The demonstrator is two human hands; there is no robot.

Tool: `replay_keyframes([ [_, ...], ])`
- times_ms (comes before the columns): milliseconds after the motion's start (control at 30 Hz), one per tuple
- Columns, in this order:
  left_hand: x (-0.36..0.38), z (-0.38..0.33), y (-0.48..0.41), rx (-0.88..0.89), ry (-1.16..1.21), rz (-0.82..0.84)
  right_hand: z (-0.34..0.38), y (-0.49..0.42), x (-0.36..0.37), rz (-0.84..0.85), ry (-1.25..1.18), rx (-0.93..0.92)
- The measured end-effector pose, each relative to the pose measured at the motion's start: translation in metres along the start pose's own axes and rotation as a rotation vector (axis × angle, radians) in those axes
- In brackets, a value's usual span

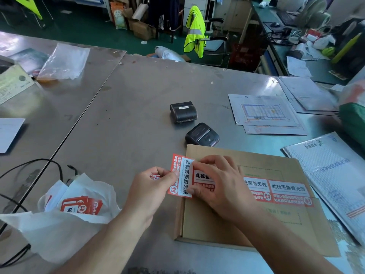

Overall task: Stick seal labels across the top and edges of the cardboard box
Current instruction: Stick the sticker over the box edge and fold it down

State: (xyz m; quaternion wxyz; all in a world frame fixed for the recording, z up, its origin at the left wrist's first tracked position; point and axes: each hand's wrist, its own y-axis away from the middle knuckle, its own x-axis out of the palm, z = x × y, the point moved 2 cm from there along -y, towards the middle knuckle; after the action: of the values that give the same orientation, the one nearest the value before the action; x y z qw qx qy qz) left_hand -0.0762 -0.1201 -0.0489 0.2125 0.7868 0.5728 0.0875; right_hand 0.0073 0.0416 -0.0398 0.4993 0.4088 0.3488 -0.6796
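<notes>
Steel table (128,115), cluttered workroom; left hand (152,186) and right hand (219,182) fingers (209,159) tight on one seal label (184,175)

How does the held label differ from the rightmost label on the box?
The held seal label overhangs the cardboard box's left edge, text sideways; the rightmost label lies flat on top. Left hand and right hand hold the held one; the rightmost is untouched. Both are red-and-white.

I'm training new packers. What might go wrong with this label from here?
Pinched between the left hand and right hand, the label juts past the left edge of the box; it may crease when folded down. Its free half might catch the table.
</notes>
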Motion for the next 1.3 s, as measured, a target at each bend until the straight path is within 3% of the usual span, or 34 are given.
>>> replay_keyframes([
  [333, 0.0, 0.007, -0.004, -0.037, -0.005, -0.035, 0.002, -0.004, 0.001, 0.08, 0.065, -0.014],
  [567, 0.0, 0.01, -0.006, -0.172, 0.096, 0.012, 0.003, -0.004, -0.001, 0.117, 0.129, -0.028],
  [833, 0.002, 0.01, -0.011, -0.094, 0.009, 0.007, 0.005, -0.004, -0.003, 0.123, 0.15, -0.029],
  [1200, 0.001, 0.01, -0.022, 0.125, -0.383, -0.123, 0.007, -0.003, -0.004, 0.111, 0.175, -0.042],
  [1300, 0.0, 0.007, -0.027, 0.192, -0.326, -0.083, 0.009, -0.002, -0.005, 0.115, 0.177, -0.038],
])
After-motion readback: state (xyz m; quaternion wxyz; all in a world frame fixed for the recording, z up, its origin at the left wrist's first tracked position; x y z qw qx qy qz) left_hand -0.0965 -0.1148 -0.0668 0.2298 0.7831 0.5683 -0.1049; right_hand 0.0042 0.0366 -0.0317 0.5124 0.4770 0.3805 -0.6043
